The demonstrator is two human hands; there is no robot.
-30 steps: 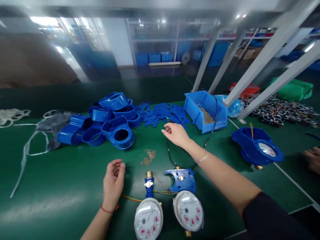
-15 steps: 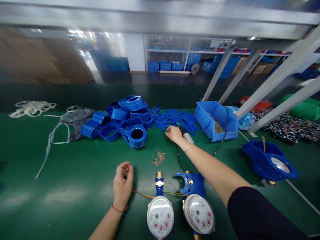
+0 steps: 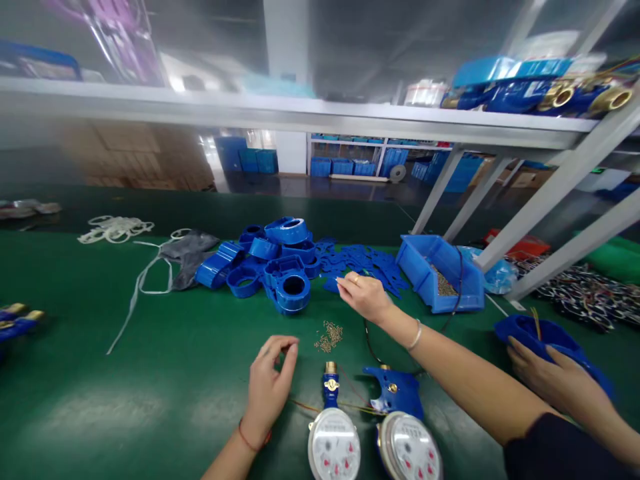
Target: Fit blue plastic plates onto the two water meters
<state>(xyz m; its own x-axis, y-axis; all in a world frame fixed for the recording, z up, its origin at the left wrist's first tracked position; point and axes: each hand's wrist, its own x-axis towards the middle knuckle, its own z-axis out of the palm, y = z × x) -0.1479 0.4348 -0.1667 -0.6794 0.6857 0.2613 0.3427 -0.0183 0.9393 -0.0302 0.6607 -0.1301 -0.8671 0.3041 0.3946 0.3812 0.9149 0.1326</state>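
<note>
My left hand (image 3: 273, 373) hovers above the green tabletop, left of a small pile of brass screws (image 3: 329, 337). Its fingers are curled, with thumb and fingertips close together; what they hold, if anything, does not show. My right hand (image 3: 367, 297) is in front of flat blue plates (image 3: 357, 257), its fingers pinched together on something too small to make out. Below it, a blue bracket (image 3: 400, 392) with brass fittings lies behind a round water meter (image 3: 413, 448). Another meter (image 3: 334, 445), with a blue and brass pipe, stands left of that one.
Blue plastic housings (image 3: 285, 267) are heaped behind the screws. A blue bin (image 3: 440, 273) holds more screws, a black cable over its rim. Another person's hand (image 3: 560, 380) grips a blue housing (image 3: 525, 333) at right. Slanted shelf posts (image 3: 560, 180) rise behind.
The view has tilted up and shifted left. My right hand has moved off the screwdriver, which no longer shows clearly. Another person's hand has come in and taken hold of the blue housing at right.
</note>
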